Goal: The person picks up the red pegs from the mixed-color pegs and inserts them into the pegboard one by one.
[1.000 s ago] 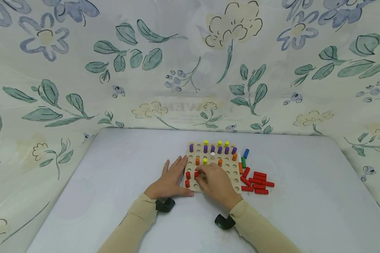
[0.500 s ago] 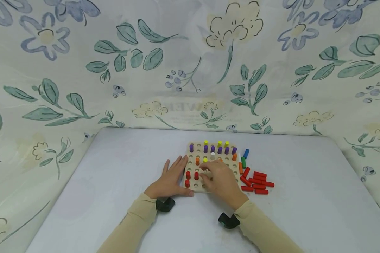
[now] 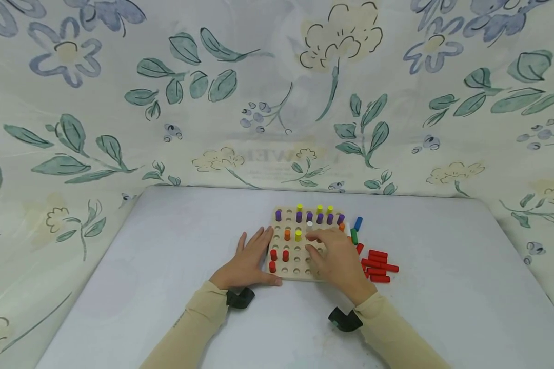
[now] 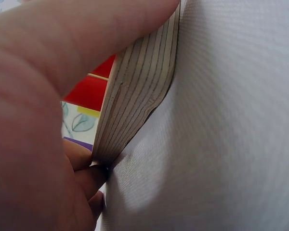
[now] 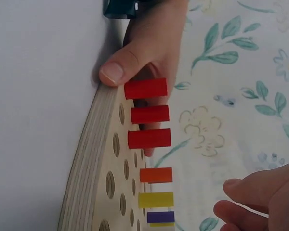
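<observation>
My left hand rests along the left side of a wooden pegboard, its thumb at the front left corner. In the left wrist view that thumb lies against the board's layered edge. Over the right part of the board is my right hand, thumb and fingers parted with nothing between them. The right wrist view also shows its fingertips apart from the pegs. Three red pegs stand at the front left. Behind them are an orange peg, a yellow peg and a white peg.
Purple pegs form a row toward the back, with yellow pegs behind. Right of the board lie loose red pegs, a green peg and a blue peg, some partly hidden by my right hand. A flowered cloth rises behind the table.
My right hand has let go of the red peg in the second row from the front and moved right across the board. The left hand has stayed in place.
</observation>
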`<act>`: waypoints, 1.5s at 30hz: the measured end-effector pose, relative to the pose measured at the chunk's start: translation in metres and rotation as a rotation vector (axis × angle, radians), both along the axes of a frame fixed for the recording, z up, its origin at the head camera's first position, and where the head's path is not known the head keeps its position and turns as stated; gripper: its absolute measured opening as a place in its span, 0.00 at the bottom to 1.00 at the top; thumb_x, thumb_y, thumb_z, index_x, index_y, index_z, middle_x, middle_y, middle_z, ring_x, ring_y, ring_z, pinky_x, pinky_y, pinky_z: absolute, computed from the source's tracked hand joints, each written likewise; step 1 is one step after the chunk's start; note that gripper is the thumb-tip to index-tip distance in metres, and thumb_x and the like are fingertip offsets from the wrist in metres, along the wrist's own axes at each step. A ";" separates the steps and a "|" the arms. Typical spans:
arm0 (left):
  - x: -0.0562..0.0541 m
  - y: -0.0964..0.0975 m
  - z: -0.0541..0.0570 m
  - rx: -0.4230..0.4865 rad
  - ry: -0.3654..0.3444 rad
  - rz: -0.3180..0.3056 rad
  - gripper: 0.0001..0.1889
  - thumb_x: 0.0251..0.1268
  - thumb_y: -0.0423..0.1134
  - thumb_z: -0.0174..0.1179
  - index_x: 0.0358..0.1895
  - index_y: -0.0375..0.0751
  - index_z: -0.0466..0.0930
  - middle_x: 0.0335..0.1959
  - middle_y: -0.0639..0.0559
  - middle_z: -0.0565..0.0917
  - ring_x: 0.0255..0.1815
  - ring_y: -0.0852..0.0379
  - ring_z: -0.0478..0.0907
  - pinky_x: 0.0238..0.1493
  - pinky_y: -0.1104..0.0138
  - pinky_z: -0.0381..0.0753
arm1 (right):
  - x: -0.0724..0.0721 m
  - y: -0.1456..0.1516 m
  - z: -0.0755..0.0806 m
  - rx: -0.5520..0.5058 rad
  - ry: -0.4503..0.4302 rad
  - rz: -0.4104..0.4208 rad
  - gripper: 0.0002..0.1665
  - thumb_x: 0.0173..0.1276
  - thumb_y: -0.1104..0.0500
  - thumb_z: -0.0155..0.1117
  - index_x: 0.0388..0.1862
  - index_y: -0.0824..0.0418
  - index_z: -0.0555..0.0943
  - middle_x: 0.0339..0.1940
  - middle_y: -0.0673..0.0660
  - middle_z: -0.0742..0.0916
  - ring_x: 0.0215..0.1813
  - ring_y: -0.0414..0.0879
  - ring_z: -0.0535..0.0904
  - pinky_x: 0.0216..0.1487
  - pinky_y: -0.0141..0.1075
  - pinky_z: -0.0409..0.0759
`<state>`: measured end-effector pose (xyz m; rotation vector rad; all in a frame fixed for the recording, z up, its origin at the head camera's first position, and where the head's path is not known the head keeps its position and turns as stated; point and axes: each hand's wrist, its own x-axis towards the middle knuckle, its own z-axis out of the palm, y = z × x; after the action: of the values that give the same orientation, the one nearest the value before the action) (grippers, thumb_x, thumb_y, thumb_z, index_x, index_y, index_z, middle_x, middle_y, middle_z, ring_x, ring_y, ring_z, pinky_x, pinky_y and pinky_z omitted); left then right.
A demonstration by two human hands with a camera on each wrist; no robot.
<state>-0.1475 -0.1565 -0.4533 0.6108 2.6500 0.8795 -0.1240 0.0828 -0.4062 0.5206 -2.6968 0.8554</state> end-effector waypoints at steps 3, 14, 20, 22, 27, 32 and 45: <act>0.001 0.000 0.002 -0.002 -0.002 -0.001 0.65 0.48 0.58 0.76 0.81 0.35 0.42 0.83 0.43 0.47 0.83 0.45 0.36 0.76 0.43 0.22 | 0.000 0.005 0.001 -0.015 0.030 -0.002 0.16 0.61 0.61 0.77 0.48 0.59 0.87 0.42 0.54 0.89 0.47 0.50 0.84 0.49 0.42 0.85; 0.001 0.000 0.002 0.005 -0.004 -0.001 0.65 0.48 0.59 0.75 0.81 0.34 0.41 0.83 0.43 0.46 0.83 0.45 0.36 0.76 0.43 0.22 | -0.002 0.025 0.004 -0.014 0.080 -0.025 0.13 0.63 0.62 0.75 0.46 0.62 0.86 0.40 0.54 0.89 0.44 0.50 0.83 0.46 0.42 0.85; 0.001 -0.002 -0.002 -0.001 -0.011 -0.003 0.65 0.49 0.60 0.75 0.81 0.36 0.40 0.83 0.45 0.45 0.83 0.47 0.35 0.76 0.45 0.21 | -0.004 0.037 0.004 -0.011 0.098 -0.033 0.14 0.62 0.62 0.76 0.46 0.63 0.86 0.40 0.55 0.89 0.44 0.50 0.82 0.46 0.42 0.85; 0.001 -0.002 -0.001 0.001 -0.009 -0.007 0.65 0.49 0.60 0.74 0.81 0.36 0.40 0.83 0.45 0.45 0.83 0.47 0.35 0.76 0.45 0.21 | -0.004 0.041 0.004 -0.018 0.112 -0.036 0.14 0.62 0.63 0.76 0.46 0.63 0.86 0.39 0.56 0.89 0.44 0.51 0.82 0.45 0.43 0.85; 0.001 -0.002 -0.001 0.015 -0.003 -0.012 0.65 0.49 0.60 0.74 0.81 0.35 0.41 0.83 0.44 0.45 0.83 0.46 0.35 0.75 0.44 0.21 | -0.005 0.050 0.004 -0.033 0.116 -0.048 0.14 0.61 0.64 0.76 0.46 0.66 0.86 0.40 0.58 0.89 0.44 0.53 0.82 0.46 0.45 0.85; 0.000 -0.002 -0.002 0.015 -0.002 -0.009 0.65 0.49 0.60 0.75 0.81 0.35 0.40 0.83 0.44 0.45 0.83 0.46 0.35 0.75 0.44 0.21 | -0.007 0.058 0.003 -0.039 0.084 -0.072 0.14 0.63 0.63 0.74 0.47 0.66 0.86 0.40 0.59 0.89 0.45 0.54 0.82 0.47 0.47 0.84; 0.000 -0.003 -0.001 0.005 -0.017 -0.011 0.66 0.49 0.61 0.74 0.81 0.36 0.39 0.83 0.44 0.44 0.83 0.46 0.34 0.75 0.44 0.20 | -0.013 0.069 -0.001 -0.012 -0.071 -0.157 0.16 0.66 0.60 0.72 0.50 0.66 0.85 0.43 0.63 0.87 0.46 0.57 0.80 0.48 0.50 0.84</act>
<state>-0.1474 -0.1598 -0.4542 0.6156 2.6277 0.8842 -0.1367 0.1519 -0.4070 0.2755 -2.7510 0.8613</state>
